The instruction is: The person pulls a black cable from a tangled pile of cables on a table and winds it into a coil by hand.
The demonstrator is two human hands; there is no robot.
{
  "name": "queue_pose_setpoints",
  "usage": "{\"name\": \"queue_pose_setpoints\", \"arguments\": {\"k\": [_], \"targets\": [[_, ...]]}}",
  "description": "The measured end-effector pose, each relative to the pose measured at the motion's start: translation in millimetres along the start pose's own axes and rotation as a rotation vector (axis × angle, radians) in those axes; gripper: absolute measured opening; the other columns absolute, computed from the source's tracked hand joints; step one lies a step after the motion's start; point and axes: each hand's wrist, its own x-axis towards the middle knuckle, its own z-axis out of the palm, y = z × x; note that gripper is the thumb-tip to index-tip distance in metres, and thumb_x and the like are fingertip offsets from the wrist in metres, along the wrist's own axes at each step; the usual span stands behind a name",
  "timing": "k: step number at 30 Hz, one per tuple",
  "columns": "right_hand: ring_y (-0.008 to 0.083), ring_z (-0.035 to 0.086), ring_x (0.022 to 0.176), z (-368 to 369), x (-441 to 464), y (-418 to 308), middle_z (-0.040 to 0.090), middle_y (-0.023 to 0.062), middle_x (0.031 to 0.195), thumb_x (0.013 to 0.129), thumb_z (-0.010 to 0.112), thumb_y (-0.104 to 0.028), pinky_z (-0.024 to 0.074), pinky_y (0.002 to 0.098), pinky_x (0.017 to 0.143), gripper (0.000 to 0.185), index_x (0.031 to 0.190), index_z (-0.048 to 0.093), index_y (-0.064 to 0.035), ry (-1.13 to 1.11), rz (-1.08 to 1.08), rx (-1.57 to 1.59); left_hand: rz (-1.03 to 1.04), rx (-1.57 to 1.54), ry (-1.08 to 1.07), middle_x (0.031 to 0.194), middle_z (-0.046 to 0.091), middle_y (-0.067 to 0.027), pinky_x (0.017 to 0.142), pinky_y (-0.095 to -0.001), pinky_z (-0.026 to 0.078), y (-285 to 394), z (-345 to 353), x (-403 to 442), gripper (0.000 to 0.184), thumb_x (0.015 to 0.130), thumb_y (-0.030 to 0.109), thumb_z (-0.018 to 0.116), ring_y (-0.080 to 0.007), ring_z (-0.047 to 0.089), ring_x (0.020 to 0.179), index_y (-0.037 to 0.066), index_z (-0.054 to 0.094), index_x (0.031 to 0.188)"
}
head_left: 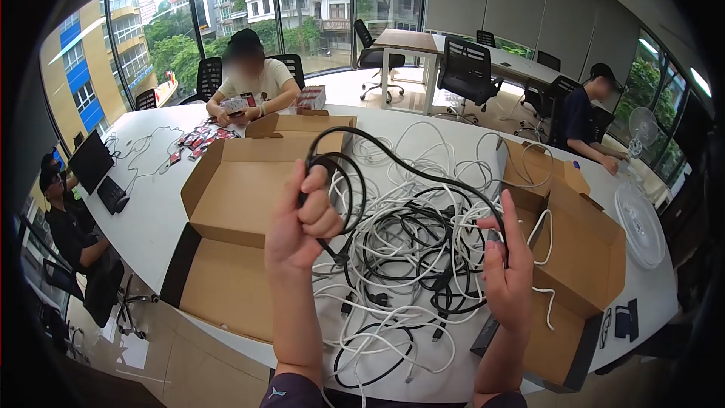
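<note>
A black cable point(423, 174) arches above the table between my two hands. My left hand point(304, 215) is closed in a fist around it, and loops of the cable hang beside the knuckles. On the other side, my right hand point(510, 272) has the cable running between its thumb and fingers, with the index finger pointing up. Under and between the hands lies a tangled pile of white cables point(393, 310) and black cables point(396, 215), some with plugs showing. Where the held cable ends cannot be made out.
Open cardboard boxes flank the pile, one left point(226, 272) and one right point(578, 238). A person point(253, 83) across the white table point(143, 211) handles small packets; another person point(585, 117) sits right near fan parts point(640, 223). A monitor point(84, 166) and desk phone point(113, 195) stand left.
</note>
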Motion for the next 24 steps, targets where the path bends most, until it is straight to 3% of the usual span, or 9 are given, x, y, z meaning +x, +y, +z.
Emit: {"name": "queue_pose_setpoints", "arguments": {"k": [2, 5, 8, 12, 13, 14, 16, 17, 24], "targets": [[0.0272, 0.054, 0.104, -2.2, 0.4, 9.5, 0.052, 0.0192, 0.124, 0.089, 0.05, -0.006, 0.0401, 0.0369, 0.095, 0.058, 0.145, 0.037, -0.0092, -0.045, -0.105, -0.26, -0.104, 0.034, -0.04, 0.048, 0.017, 0.0099, 0.04, -0.0238, 0.013, -13.7, 7.1, 2.7, 0.035, 0.105, 0.043, 0.026, -0.0046, 0.013, 0.039, 0.018, 0.035, 0.082], [0.0389, 0.031, 0.134, 10.5, -3.7, -0.1, 0.035, 0.0232, 0.142, 0.087, 0.055, -0.013, 0.0155, 0.0553, 0.111, 0.057, 0.143, 0.042, -0.0102, 0.136, -0.038, -0.854, -0.285, 0.095, -0.165, 0.053, 0.024, 0.0083, 0.042, -0.0222, 0.017, -37.6, 14.9, 7.4, 0.041, 0.103, 0.048, 0.028, -0.0045, 0.018, 0.044, 0.014, 0.037, 0.082], [0.0405, 0.016, 0.141, 6.9, -3.6, -4.9, 0.024, 0.0239, 0.15, 0.086, 0.057, -0.018, -0.0014, 0.0636, 0.109, 0.058, 0.142, 0.044, -0.0112, 0.168, -0.113, -0.66, -0.383, 0.161, -0.291, 0.055, 0.025, 0.0081, 0.042, -0.0213, 0.017, -62.4, 28.1, 11.5, 0.039, 0.103, 0.047, 0.032, -0.0044, 0.019, 0.046, 0.013, 0.039, 0.085], [0.0426, 0.025, 0.139, 5.1, -0.3, -0.1, 0.026, 0.0254, 0.15, 0.087, 0.055, -0.012, 0.0131, 0.0577, 0.111, 0.055, 0.141, 0.044, -0.0059, 0.056, -0.332, -0.368, -0.504, 0.172, -0.353, 0.057, 0.029, 0.0083, 0.042, -0.0205, 0.017, -85.9, 29.6, 12.2, 0.038, 0.102, 0.044, 0.037, -0.0036, 0.022, 0.049, 0.011, 0.041, 0.085], [0.0429, 0.031, 0.136, 6.9, 3.2, 1.4, 0.029, 0.0264, 0.148, 0.086, 0.054, -0.007, 0.0231, 0.0509, 0.11, 0.054, 0.139, 0.046, -0.0037, 0.062, -0.375, -0.376, -0.524, 0.197, -0.351, 0.057, 0.029, 0.0083, 0.042, -0.0205, 0.017, -88.2, 31.6, 11.7, 0.038, 0.103, 0.044, 0.037, -0.0036, 0.021, 0.049, 0.011, 0.041, 0.085], [0.0403, 0.043, 0.127, 8.6, 5.3, 3.2, 0.04, 0.0256, 0.141, 0.085, 0.056, -0.004, 0.0349, 0.044, 0.104, 0.053, 0.137, 0.048, -0.0036, 0.07, -0.392, -0.408, -0.542, 0.224, -0.351, 0.057, 0.029, 0.0084, 0.042, -0.0206, 0.017, -87.7, 34.9, 10.9, 0.038, 0.103, 0.044, 0.037, -0.0037, 0.021, 0.049, 0.011, 0.041, 0.084], [0.0365, 0.057, 0.109, 11.9, 9.1, 14.7, 0.053, 0.0216, 0.127, 0.086, 0.056, -0.003, 0.0445, 0.0407, 0.093, 0.052, 0.137, 0.049, -0.0038, 0.052, -0.383, -0.31, -0.556, 0.27, -0.337, 0.057, 0.029, 0.0084, 0.042, -0.0208, 0.017, -86.2, 35.8, 11.3, 0.038, 0.103, 0.043, 0.037, -0.0037, 0.021, 0.049, 0.011, 0.042, 0.084], [0.033, 0.062, 0.088, 12.2, 10.0, 15.2, 0.06, 0.0169, 0.108, 0.087, 0.058, -0.004, 0.05, 0.0389, 0.079, 0.048, 0.134, 0.051, -0.0036, 0.041, -0.336, -0.313, -0.553, 0.287, -0.324, 0.057, 0.029, 0.0084, 0.042, -0.0209, 0.018, -84.6, 34.8, 11.5, 0.038, 0.103, 0.043, 0.037, -0.0037, 0.021, 0.049, 0.011, 0.042, 0.083], [0.0311, 0.063, 0.068, 39.5, 9.2, 29.7, 0.063, 0.0161, 0.087, 0.091, 0.058, -0.009, 0.0517, 0.0384, 0.063, 0.032, 0.121, 0.051, -0.0006, 0.138, -0.145, -0.183, -0.549, 0.217, -0.24, 0.054, 0.028, 0.0083, 0.041, -0.0221, 0.017, -86.6, 37.5, 12.4, 0.04, 0.103, 0.043, 0.036, -0.0041, 0.02, 0.045, 0.011, 0.04, 0.08]]}}
